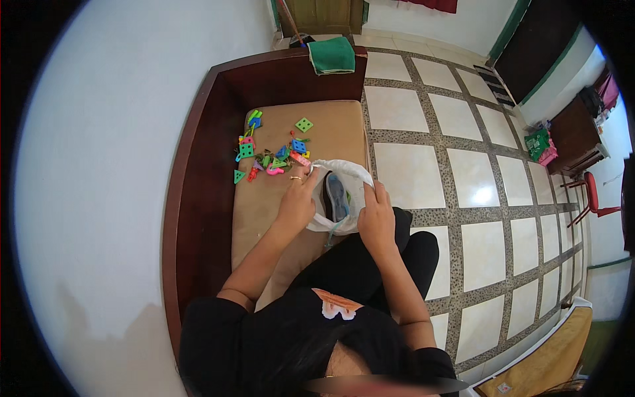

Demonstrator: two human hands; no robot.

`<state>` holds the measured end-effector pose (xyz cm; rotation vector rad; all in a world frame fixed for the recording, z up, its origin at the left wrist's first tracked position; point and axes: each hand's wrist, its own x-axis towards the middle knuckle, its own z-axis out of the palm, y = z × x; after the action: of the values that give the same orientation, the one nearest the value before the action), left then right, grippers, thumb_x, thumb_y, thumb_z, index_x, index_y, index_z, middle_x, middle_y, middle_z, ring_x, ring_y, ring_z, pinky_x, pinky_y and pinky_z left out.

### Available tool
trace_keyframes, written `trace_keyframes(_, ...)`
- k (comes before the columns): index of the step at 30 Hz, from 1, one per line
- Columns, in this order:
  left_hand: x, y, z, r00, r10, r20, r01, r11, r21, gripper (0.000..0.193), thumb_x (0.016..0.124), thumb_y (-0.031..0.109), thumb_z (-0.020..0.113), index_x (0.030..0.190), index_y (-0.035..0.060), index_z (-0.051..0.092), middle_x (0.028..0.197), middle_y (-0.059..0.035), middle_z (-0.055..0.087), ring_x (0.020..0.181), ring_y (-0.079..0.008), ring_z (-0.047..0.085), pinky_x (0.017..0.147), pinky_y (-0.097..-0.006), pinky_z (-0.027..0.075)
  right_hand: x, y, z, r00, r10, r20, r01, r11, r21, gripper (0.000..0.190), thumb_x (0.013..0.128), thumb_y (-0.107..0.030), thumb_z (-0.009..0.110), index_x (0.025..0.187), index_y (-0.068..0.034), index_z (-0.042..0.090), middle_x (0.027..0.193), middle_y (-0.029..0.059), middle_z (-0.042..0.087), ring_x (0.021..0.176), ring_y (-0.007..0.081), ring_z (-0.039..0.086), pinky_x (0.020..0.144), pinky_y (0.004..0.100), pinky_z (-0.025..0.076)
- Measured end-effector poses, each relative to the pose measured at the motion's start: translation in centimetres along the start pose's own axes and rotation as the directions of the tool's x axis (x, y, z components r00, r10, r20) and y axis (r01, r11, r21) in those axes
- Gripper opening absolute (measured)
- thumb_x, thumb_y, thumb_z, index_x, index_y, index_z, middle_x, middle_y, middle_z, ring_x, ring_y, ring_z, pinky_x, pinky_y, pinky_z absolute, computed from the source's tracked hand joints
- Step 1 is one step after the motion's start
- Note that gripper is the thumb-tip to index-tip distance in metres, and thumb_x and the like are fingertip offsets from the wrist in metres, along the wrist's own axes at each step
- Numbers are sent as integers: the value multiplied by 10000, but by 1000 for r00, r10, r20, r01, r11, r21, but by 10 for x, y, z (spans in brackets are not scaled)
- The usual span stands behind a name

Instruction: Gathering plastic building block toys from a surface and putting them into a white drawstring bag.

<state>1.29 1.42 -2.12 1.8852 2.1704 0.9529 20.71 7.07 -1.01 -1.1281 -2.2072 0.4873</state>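
Note:
A white drawstring bag (351, 171) stands with its mouth open in front of me. My left hand (297, 191) grips the bag's rim on the left, with a ring on one finger. On the right side of the rim, my right hand (375, 213) is closed on the fabric. Inside the bag lies a shoe (338, 198) with a pale blue-grey sole and a dark side; something green shows beside it. Left of the bag, a pile of colourful plastic toys (278, 161) lies on the tan cushion (278, 213), with a green four-hole square (304, 124) apart from the pile.
A dark wooden bench frame (198, 198) borders the cushion at the left and far end, where a green cloth (332, 55) hangs. Tiled floor (409, 173) lies to the right. Farther off are a red chair (591, 193), a wooden cabinet (573, 139) and a green bag (537, 144).

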Motion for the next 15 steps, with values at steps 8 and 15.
trace_keyframes(8,5,16,-21,998,40,-46,-42,998,-39,615,682,-158,530,1279,-11,550,1218,-162,500,1086,-357,574,856,-453,502,2,-11,-9,989,-93,-113,97,995,36,483,737,63,545,1220,53,537,1199,242,515,1085,420,541,917,455,473)
trace_keyframes(15,2,-10,-9,991,124,-59,-126,991,-41,570,739,-94,564,1300,1,533,1178,-173,536,1051,-361,586,826,-423,509,2,-5,-1,990,-116,-86,128,980,152,496,837,-53,635,1315,-13,509,1238,248,497,1101,431,526,926,465,465)
